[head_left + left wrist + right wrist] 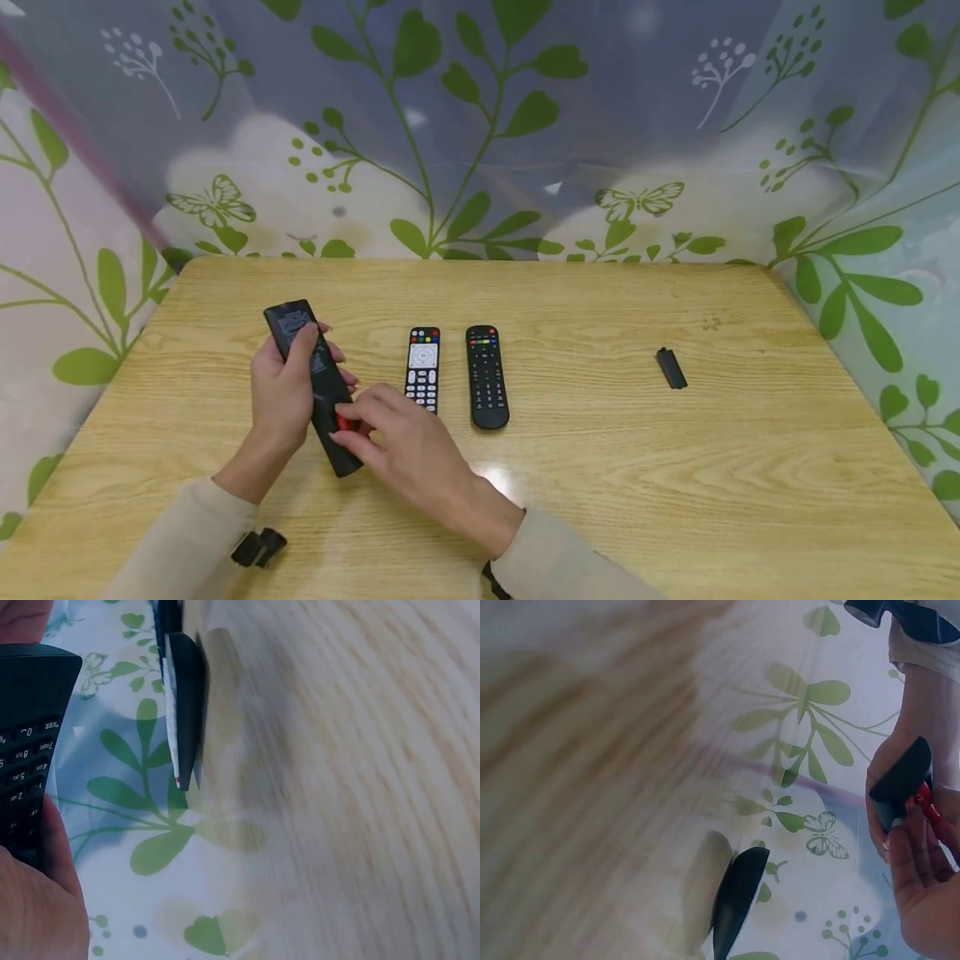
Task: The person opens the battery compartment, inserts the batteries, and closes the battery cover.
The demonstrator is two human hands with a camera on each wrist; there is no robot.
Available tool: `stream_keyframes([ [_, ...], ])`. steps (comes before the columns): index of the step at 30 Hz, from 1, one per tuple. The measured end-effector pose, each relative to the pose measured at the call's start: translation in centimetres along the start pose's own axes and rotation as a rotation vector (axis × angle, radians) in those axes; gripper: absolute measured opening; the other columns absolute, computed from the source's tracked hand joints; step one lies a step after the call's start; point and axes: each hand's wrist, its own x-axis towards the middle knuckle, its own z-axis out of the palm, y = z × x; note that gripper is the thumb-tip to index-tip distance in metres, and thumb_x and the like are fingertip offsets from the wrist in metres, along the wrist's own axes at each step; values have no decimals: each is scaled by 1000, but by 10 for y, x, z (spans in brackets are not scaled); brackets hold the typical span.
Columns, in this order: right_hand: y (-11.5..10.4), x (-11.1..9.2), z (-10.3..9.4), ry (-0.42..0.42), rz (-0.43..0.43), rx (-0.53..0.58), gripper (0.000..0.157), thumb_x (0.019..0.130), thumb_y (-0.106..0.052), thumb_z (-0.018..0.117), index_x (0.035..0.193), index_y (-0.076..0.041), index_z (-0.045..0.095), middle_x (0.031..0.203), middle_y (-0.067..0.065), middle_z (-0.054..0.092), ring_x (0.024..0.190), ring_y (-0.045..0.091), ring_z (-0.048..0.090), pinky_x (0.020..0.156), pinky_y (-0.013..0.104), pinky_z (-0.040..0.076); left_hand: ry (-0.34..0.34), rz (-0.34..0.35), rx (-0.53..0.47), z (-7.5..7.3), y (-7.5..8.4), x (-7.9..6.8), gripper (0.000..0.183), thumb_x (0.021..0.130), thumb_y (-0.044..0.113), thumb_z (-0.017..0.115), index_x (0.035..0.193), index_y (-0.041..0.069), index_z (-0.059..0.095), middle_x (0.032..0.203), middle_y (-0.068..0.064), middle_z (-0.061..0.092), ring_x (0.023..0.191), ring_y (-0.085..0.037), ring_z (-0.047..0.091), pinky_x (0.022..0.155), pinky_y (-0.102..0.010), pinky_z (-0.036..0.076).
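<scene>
My left hand (pixel 281 387) grips a black remote control (pixel 324 379) with its back and printed label turned up; the thumb lies across the back. In the left wrist view the keypad of this remote (pixel 26 761) faces down. My right hand (pixel 423 450) pinches a red battery (pixel 345 420) at the lower part of the remote's back. The right wrist view also shows the red battery (pixel 925 804) between thumb and fingers against the remote (pixel 904 784). How far it sits in the compartment is hidden by the fingers.
A remote with white buttons (pixel 423 358) and an all-black remote (pixel 487 379) lie side by side on the wooden table (pixel 585 467). A small black battery cover (pixel 672 369) rests to the right. Leaf-patterned curtains (pixel 465 125) border the table.
</scene>
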Motion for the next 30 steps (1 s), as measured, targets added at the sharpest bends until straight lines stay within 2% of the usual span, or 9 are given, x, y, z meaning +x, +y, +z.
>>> stream_keyframes([
  [4,-4,-2,0,-63,-7,-159,35,91,-34,66,118,-11,65,105,-1,56,89,7,53,72,10,45,34,-34,-24,2,2,-1,31,102,26,47,111,-3,50,78,-11,60,54,-22,66,53,-36,58],
  [7,-8,-6,1,-126,2,-253,55,87,-46,67,128,-11,56,114,0,51,97,10,50,75,13,46,54,-51,-41,2,3,-1,32,102,26,47,111,-5,49,77,-10,60,53,-22,65,53,-36,58],
  [10,-12,-10,3,-136,-6,-326,66,82,-44,73,134,-11,48,120,3,45,101,13,48,72,14,47,56,-59,-58,3,4,-1,30,102,25,47,110,-4,50,75,-10,59,52,-22,65,53,-36,58],
  [12,-13,-12,4,-117,-16,-354,65,83,-36,75,135,-11,46,122,6,44,100,14,49,69,15,48,50,-65,-62,3,4,0,29,102,25,47,109,-3,51,75,-10,59,52,-23,65,54,-37,58],
  [16,-16,-12,3,-65,-48,-416,53,86,-26,72,131,-11,48,120,5,45,95,13,51,66,17,50,46,-69,-52,5,6,-1,27,102,25,47,108,-1,51,75,-10,58,52,-23,65,54,-36,58],
  [22,-17,-14,0,-87,-57,-464,52,86,-26,72,132,-9,53,124,3,47,99,14,52,76,20,51,45,-86,-87,8,4,-1,28,102,23,46,110,-4,49,74,-10,58,52,-23,65,51,-35,58],
  [30,-20,-17,1,-119,-69,-542,58,86,-27,71,136,-6,51,126,4,47,100,16,51,84,21,48,57,-113,-107,8,2,-2,27,103,24,44,109,-1,50,75,-10,57,51,-22,65,52,-36,58],
])
